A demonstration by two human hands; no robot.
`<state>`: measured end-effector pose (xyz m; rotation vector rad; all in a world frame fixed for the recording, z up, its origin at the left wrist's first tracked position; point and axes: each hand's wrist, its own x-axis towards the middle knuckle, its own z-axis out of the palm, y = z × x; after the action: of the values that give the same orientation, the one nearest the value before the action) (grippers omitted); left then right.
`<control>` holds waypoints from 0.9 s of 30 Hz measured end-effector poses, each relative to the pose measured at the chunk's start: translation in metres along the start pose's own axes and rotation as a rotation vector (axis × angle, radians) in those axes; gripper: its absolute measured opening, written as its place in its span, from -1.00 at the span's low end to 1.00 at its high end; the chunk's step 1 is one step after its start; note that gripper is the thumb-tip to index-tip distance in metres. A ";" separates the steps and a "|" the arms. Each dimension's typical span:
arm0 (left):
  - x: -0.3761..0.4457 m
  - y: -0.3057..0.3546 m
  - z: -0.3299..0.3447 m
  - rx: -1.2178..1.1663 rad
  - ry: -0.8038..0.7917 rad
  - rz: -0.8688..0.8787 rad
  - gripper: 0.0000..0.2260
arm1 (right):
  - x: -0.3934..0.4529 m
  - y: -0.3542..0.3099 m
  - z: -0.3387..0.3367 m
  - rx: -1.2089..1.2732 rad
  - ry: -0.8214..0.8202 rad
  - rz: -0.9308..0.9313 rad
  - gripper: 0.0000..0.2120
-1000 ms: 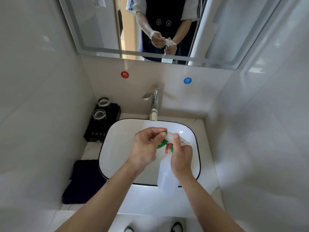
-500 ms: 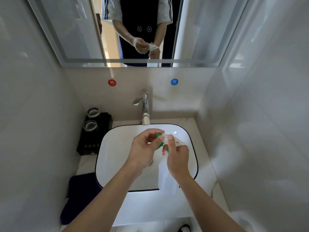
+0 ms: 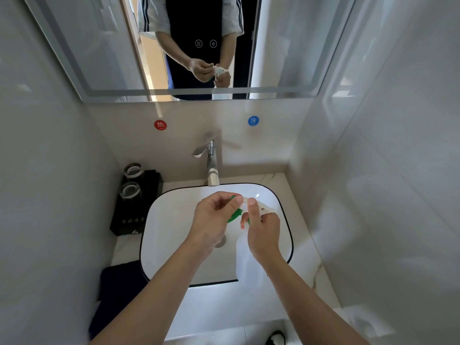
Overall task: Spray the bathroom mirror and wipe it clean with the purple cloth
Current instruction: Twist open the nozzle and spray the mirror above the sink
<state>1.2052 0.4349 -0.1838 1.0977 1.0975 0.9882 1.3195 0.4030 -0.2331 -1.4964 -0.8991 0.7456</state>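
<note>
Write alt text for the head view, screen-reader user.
Over a white sink, the right hand grips a translucent spray bottle while the left hand pinches its green nozzle. A mirror above reflects both hands; a dark cloth lies left of the sink, with a faucet behind it.

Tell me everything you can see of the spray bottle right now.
The spray bottle has a translucent white plastic body and a white spray head with green parts. It is held roughly upright over the white sink, touching nothing but hands. The right hand grips its neck, thumb along the head; the left hand pinches the nozzle end. Its fill level cannot be told.
</note>
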 end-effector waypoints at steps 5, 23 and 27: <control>0.002 -0.003 -0.004 -0.005 -0.088 0.017 -0.85 | 0.003 0.001 0.000 -0.005 -0.004 0.009 -0.45; 0.018 -0.005 -0.005 -0.068 -0.061 -0.050 -0.86 | 0.012 0.005 0.005 -0.012 -0.016 0.036 -0.44; 0.019 -0.007 -0.005 -0.060 -0.066 -0.061 -0.88 | 0.013 0.006 0.006 -0.013 -0.008 0.028 -0.34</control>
<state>1.2045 0.4528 -0.1944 1.0352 1.0354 0.9248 1.3217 0.4167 -0.2394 -1.5212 -0.8929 0.7677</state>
